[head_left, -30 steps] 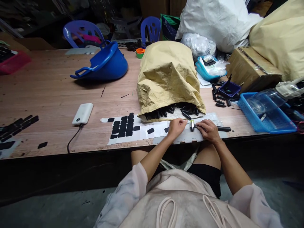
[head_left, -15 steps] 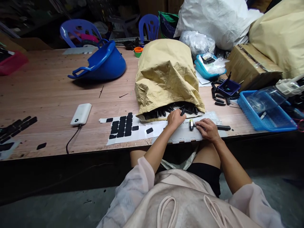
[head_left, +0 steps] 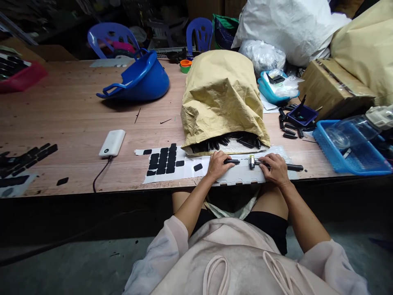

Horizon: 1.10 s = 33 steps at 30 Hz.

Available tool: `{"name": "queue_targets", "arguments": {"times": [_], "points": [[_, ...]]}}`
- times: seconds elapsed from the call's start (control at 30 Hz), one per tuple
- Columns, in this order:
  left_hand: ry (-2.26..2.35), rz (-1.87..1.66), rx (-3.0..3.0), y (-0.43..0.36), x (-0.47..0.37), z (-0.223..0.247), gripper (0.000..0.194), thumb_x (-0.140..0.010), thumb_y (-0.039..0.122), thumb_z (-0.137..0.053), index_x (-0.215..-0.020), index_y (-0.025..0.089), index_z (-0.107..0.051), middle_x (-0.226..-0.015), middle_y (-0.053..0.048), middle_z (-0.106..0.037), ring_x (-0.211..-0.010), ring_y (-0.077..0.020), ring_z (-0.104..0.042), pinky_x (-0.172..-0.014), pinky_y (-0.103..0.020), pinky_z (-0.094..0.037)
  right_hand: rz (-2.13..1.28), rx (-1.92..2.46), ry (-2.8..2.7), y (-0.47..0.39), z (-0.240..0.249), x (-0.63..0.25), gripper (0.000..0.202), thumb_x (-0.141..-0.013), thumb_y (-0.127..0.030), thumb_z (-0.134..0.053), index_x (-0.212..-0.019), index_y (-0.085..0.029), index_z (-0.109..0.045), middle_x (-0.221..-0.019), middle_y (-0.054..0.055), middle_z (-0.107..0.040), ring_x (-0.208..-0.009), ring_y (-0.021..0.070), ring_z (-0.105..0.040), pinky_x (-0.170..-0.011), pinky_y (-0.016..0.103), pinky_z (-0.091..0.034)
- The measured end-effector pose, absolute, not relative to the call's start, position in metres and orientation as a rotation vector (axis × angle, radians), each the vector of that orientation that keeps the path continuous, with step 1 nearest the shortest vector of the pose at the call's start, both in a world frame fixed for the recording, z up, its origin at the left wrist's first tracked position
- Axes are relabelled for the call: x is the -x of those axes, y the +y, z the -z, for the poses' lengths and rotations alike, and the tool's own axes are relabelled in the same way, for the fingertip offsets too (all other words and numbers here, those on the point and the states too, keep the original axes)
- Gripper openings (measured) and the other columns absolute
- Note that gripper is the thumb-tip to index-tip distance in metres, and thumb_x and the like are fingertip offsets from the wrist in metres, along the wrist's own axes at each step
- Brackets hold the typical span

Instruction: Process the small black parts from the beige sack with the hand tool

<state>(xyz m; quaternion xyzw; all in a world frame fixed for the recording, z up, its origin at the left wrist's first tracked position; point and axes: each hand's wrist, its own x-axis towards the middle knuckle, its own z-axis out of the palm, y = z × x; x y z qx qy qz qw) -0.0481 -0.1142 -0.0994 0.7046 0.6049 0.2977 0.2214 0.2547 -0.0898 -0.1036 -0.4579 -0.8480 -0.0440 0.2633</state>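
Observation:
My left hand (head_left: 218, 167) is closed on one end of a slim black plastic piece (head_left: 232, 161), which lies level just above a white board (head_left: 241, 175) at the table's front edge. My right hand (head_left: 275, 169) is wrapped round a small hammer (head_left: 294, 167) with a black handle; its head, with a yellow-green face, points left toward the black piece, a short gap apart. Beyond both hands lies a tan sack (head_left: 224, 98), its mouth facing me, with many similar black pieces (head_left: 245, 141) inside. Left of my left hand, rows of black rounded pads (head_left: 162, 160) lie on white sheets.
A white power bank (head_left: 112, 143) with a cable lies to the left. Behind it a blue basin (head_left: 144, 80) rests tipped over. At right are a blue basket (head_left: 344, 151), a purple tray (head_left: 302, 115), loose black pieces and a cardboard box (head_left: 336, 84).
My left hand has drawn back from the sack's mouth, down and left, bringing a black piece over the board. My right hand still holds the hammer. The view has shifted slightly left.

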Motion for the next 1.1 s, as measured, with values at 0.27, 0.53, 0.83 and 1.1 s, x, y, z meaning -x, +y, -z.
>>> {"name": "queue_targets", "arguments": {"times": [0.27,0.53,0.83,1.1], "points": [[1.644,-0.795,-1.918,-0.114,0.05,0.096,0.017,-0.081,0.031,-0.089,-0.095,0.027,-0.08,-0.097,-0.003,-0.07,-0.103,-0.0254,-0.057,-0.099,-0.041,-0.046,-0.096,1.148,-2.21,-0.098,0.079,-0.224,0.028,-0.105,-0.033,-0.053,-0.123,-0.027,-0.073,-0.107,0.007,-0.073,-0.095,0.0203,-0.07,-0.077,0.031,-0.054],[1.673,-0.739,-1.82,-0.114,0.047,0.089,0.017,-0.08,0.031,-0.09,-0.093,0.027,-0.08,-0.1,-0.002,-0.071,-0.109,-0.0258,-0.056,-0.102,-0.041,-0.044,-0.162,1.125,-2.25,-0.115,0.07,-0.174,0.043,-0.105,-0.028,-0.049,-0.144,-0.034,-0.067,-0.107,0.006,-0.073,-0.093,0.0201,-0.07,-0.073,0.028,-0.054],[1.675,-0.755,-1.803,-0.115,0.046,0.087,0.016,-0.08,0.03,-0.09,-0.093,0.027,-0.08,-0.099,-0.002,-0.071,-0.108,-0.0251,-0.056,-0.102,-0.041,-0.044,-0.021,1.207,-2.281,-0.118,0.075,-0.18,0.041,-0.105,-0.025,-0.051,-0.139,-0.034,-0.071,-0.101,0.005,-0.07,-0.08,0.0159,-0.065,-0.064,0.026,-0.045],[1.68,-0.756,-1.807,-0.114,0.045,0.086,0.016,-0.078,0.028,-0.09,-0.09,0.026,-0.079,-0.097,-0.001,-0.07,-0.106,-0.0246,-0.057,-0.102,-0.04,-0.043,-0.062,1.215,-2.247,-0.115,0.073,-0.191,0.04,-0.106,-0.028,-0.05,-0.139,-0.034,-0.071,-0.098,0.004,-0.071,-0.085,0.0173,-0.068,-0.066,0.026,-0.049]]}}
